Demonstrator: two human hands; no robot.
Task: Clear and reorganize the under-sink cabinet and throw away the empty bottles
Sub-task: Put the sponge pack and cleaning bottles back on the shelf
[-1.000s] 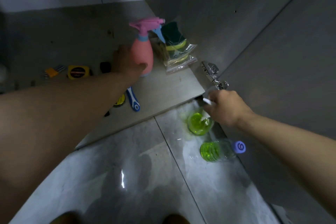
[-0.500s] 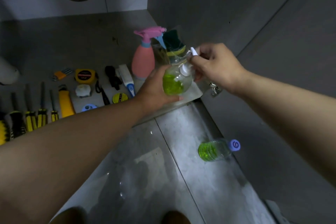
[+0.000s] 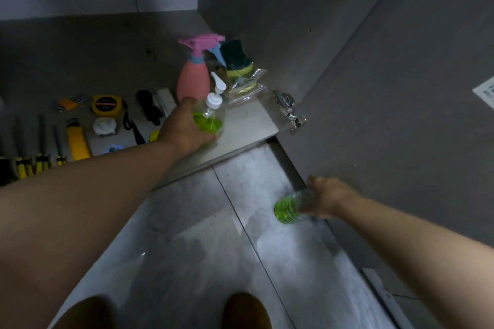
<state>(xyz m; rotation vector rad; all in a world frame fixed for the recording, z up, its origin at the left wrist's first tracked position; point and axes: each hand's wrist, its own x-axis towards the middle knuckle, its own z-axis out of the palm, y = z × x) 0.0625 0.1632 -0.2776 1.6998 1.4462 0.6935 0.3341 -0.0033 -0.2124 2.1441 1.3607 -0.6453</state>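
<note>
My left hand (image 3: pixel 184 131) grips pump bottle (image 3: pixel 209 121) at cabinet floor (image 3: pixel 248 125) front edge; right hand (image 3: pixel 324 199) wraps lying plastic bottle (image 3: pixel 287 209) neck-end, base pointing left.

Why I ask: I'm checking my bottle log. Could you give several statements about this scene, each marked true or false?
1. The left hand holds the pump bottle of green liquid. True.
2. The pump bottle lies on its side. False: it is upright, over the cabinet floor.
3. The right hand grips the plastic bottle down by the floor tiles. True.
4. The pink spray bottle stands on the tiles. False: it stands inside the cabinet, behind the pump bottle.
5. Both hands share one bottle. False: each holds its own.
</note>
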